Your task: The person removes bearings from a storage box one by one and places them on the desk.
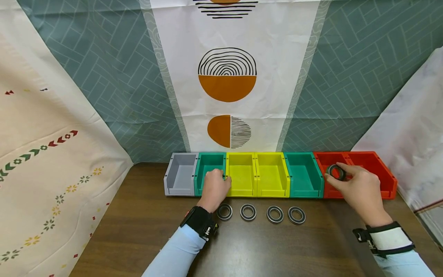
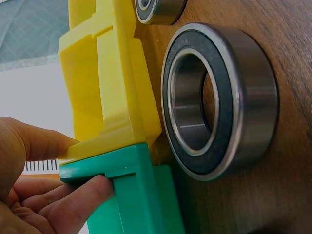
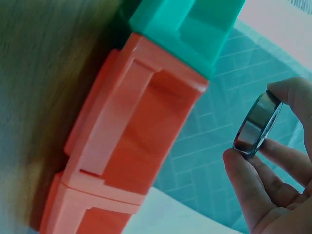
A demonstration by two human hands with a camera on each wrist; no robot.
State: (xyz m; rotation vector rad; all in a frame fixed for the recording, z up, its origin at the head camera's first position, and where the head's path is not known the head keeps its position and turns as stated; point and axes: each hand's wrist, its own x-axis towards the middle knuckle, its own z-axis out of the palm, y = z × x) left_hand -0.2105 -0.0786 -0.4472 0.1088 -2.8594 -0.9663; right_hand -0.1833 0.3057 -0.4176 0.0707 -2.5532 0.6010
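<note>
My left hand [image 1: 214, 188] pinches the adjoining side walls of a green bin [image 1: 209, 161] and a yellow bin [image 1: 241, 175]. In the left wrist view its thumb lies on the yellow side and its fingers reach into the green bin [image 2: 141, 195]. A ball bearing [image 2: 258, 97] stands close beside these bins on the table. Held up by its edges between thumb and fingertips, another ball bearing [image 3: 256, 124] is in my right hand [image 1: 361, 188]. That hand is over the left red bin [image 1: 321, 159], with the right red bin [image 1: 372, 161] beside it.
The bin row also has a grey bin [image 1: 180, 175], a second yellow bin [image 1: 271, 175] and another green bin [image 1: 302, 173]. Several bearings lie in front on the brown table [image 1: 256, 250], one being this bearing [image 1: 297, 222]. Patterned cloth [image 1: 131, 77] hangs behind.
</note>
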